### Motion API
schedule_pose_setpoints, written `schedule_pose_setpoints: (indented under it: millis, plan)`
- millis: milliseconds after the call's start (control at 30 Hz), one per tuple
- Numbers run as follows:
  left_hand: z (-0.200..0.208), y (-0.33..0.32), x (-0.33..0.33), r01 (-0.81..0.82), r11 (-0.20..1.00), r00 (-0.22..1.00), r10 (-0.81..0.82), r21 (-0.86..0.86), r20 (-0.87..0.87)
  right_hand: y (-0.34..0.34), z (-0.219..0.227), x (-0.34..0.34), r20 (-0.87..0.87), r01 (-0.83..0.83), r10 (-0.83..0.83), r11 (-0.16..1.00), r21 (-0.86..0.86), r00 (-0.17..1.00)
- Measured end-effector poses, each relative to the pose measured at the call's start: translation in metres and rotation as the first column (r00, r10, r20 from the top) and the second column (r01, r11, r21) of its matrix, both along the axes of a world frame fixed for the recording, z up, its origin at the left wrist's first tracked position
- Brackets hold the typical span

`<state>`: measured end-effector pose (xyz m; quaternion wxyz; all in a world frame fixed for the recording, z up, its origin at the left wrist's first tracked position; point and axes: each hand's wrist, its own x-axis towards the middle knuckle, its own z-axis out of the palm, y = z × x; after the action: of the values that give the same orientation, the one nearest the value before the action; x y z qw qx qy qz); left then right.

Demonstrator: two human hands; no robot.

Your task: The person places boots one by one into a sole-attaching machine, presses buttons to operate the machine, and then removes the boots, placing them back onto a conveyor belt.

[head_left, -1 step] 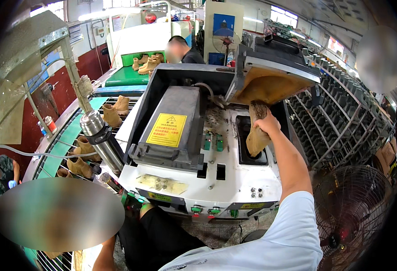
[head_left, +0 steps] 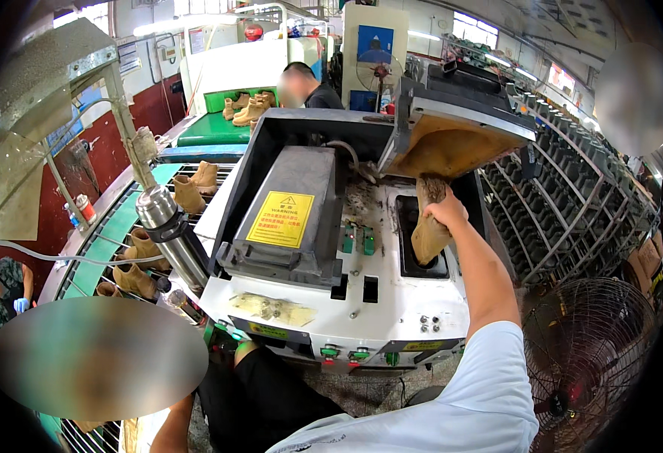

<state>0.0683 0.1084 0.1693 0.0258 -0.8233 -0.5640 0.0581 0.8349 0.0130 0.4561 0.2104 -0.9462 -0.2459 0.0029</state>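
Note:
My right hand (head_left: 446, 210) is closed round a tan boot (head_left: 431, 235). The boot points toe down toward me, over the dark recess (head_left: 409, 260) on the right side of a white machine (head_left: 376, 313). Behind the boot, a raised grey lid (head_left: 459, 113) shows its orange-brown padded underside. The machine's left lid (head_left: 278, 208), with a yellow warning label, is down. At lower left my left forearm (head_left: 173, 428) enters the picture, but a blurred patch hides the hand and whatever it may touch.
Left of the machine, several tan boots (head_left: 133, 279) stand on a roller conveyor (head_left: 109, 260), near a steel flask (head_left: 167, 230). More boots (head_left: 252, 111) rest on a green surface by a seated person (head_left: 320, 92). Racks of dark lasts (head_left: 550, 174) and a caged fan (head_left: 592, 355) are at right.
The picture has shifted very slightly. My right hand still grips the boot over the recess, with its toe a touch lower.

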Motion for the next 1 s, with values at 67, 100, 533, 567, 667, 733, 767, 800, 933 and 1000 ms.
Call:
schedule_pose_setpoints:
  millis: [67, 100, 533, 567, 667, 733, 767, 800, 933, 1000]
  plan:
    - [-0.028, 0.015, -0.044, 0.114, 0.991, 0.981, -0.122, -0.065, -0.148, 0.013, -0.014, 0.000, -0.060, 0.018, -0.019, 1.000, -0.011, 0.998]
    - [-0.035, 0.024, -0.050, 0.143, 0.979, 0.974, -0.165, -0.143, -0.155, 0.015, -0.024, 0.001, -0.064, 0.030, -0.033, 0.998, -0.052, 0.997]
    - [0.003, -0.030, 0.107, 0.017, 0.982, 0.771, 0.108, -0.190, 0.627, -0.023, -0.091, -0.042, 0.201, -0.047, 0.058, 0.997, -0.057, 0.978]
    - [-0.002, -0.033, 0.116, 0.072, 0.972, 0.669, 0.119, -0.224, 0.733, -0.040, -0.105, -0.047, 0.321, -0.160, 0.137, 0.986, 0.048, 0.937]
    - [0.032, -0.059, 0.171, 0.362, 0.856, 0.693, 0.018, -0.370, 0.720, -0.114, -0.126, -0.094, 0.487, -0.365, 0.201, 0.892, 0.268, 0.850]
    - [0.024, -0.075, 0.206, 0.581, 0.727, 0.564, -0.034, -0.367, 0.825, -0.163, -0.162, -0.131, 0.501, -0.324, -0.025, 0.735, 0.596, 0.865]
    - [0.036, -0.086, 0.230, 0.649, 0.665, 0.541, -0.060, -0.371, 0.839, -0.197, -0.188, -0.141, 0.312, -0.160, -0.091, 0.705, 0.690, 0.946]
    - [0.029, -0.093, 0.252, 0.735, 0.571, 0.513, -0.115, -0.366, 0.851, -0.214, -0.205, -0.161, 0.197, 0.000, -0.272, 0.587, 0.810, 0.942]
    - [0.006, -0.124, 0.343, 0.880, 0.403, 0.387, -0.304, -0.250, 0.871, -0.262, -0.239, -0.173, -0.696, 0.692, -0.258, -0.122, 0.712, 0.670]
    - [0.005, -0.127, 0.372, 0.858, 0.425, 0.432, -0.295, -0.288, 0.852, -0.273, -0.234, -0.174, -0.866, 0.862, 0.089, -0.193, 0.469, 0.492]
